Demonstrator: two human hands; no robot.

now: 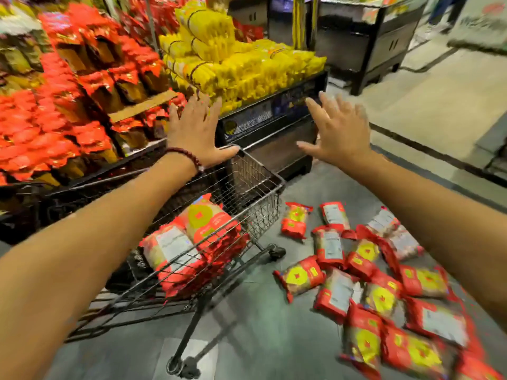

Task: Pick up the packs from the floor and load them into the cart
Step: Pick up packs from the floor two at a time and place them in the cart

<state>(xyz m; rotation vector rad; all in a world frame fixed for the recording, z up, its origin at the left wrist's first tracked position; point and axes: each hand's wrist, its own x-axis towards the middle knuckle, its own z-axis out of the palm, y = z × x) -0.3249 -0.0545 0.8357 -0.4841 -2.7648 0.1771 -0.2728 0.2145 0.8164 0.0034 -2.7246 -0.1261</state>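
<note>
Red packs (367, 275) lie scattered on the grey floor (260, 338) beside our wire cart (255, 182), which already holds perhaps three. Our left hand (196, 133) and right hand (338, 133) hover spread, empty.

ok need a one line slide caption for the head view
Both hands, left and right, raised open above a wire cart holding red packs, more packs scattered on the floor.

Premises: a retail shop aisle. Evidence: tiered display shelves (82, 111) stocked with red packaged goods, a stand (274, 116) heaped with yellow packets, and a wire shopping cart (247, 193).
</note>
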